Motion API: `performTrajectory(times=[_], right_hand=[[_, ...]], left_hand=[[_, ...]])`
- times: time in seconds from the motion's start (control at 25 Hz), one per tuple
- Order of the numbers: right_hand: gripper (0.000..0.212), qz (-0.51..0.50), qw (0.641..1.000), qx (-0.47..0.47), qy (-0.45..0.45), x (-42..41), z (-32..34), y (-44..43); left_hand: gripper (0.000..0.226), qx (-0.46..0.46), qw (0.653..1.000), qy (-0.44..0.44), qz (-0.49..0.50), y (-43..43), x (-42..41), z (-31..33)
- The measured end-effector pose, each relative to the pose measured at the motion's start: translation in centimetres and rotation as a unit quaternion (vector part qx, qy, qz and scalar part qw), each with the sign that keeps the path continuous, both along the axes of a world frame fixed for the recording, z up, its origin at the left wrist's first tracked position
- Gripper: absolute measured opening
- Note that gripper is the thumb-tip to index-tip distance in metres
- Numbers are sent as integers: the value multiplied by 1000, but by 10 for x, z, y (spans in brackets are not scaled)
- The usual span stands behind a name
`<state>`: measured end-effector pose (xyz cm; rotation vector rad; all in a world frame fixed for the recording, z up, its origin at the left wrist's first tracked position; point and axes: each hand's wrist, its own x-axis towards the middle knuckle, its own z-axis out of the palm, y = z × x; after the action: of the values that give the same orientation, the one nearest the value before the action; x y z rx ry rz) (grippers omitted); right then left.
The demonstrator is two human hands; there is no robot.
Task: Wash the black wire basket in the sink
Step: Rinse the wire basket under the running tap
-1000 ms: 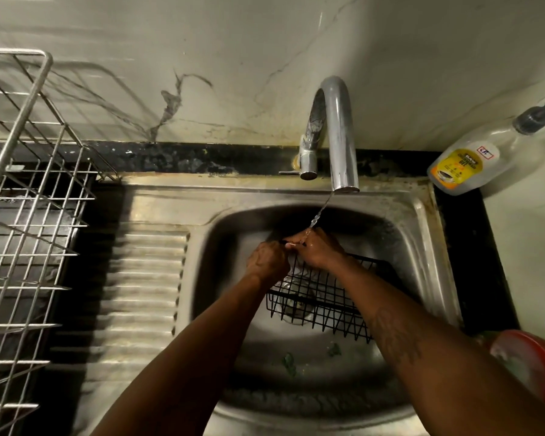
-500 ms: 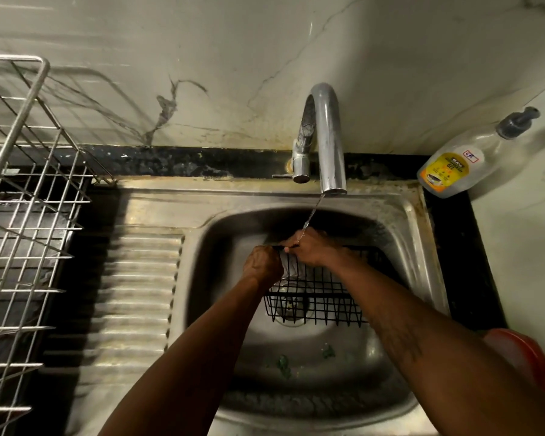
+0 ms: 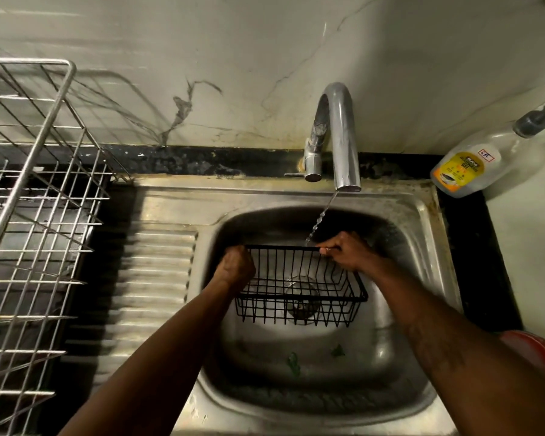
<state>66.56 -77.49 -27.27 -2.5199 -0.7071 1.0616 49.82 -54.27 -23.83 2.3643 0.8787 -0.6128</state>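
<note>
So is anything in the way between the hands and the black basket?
No, nothing. The left hand and the right hand both grip the far rim of the black wire basket inside the sink, and the tap water falls straight onto that rim.

head | looks steeply down | near sink (image 3: 422, 215)

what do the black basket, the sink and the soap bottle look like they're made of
The black basket: thin metal wire, probably coated matte black; open grid. The sink: likely stainless steel, by its dull grey sheen and pressed ribs. The soap bottle: seemingly clear plastic, see-through body, dark pump.
</note>
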Motion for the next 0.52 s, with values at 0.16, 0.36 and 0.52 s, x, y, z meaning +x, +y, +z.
performTrajectory(times=[0.16,0.36,0.52], right_hand=[[18,-17,999,36,14,-21,4,52],[15,16,998,58,32,-36,1,72],[17,11,999,-48,21,15,3,-5]], left_hand=[[27,2,1000,-2,6,-2,2,0],[19,0,1000,-7,12,1,-2,-4],[21,-1,1000,-8,11,-3,-4,-4]])
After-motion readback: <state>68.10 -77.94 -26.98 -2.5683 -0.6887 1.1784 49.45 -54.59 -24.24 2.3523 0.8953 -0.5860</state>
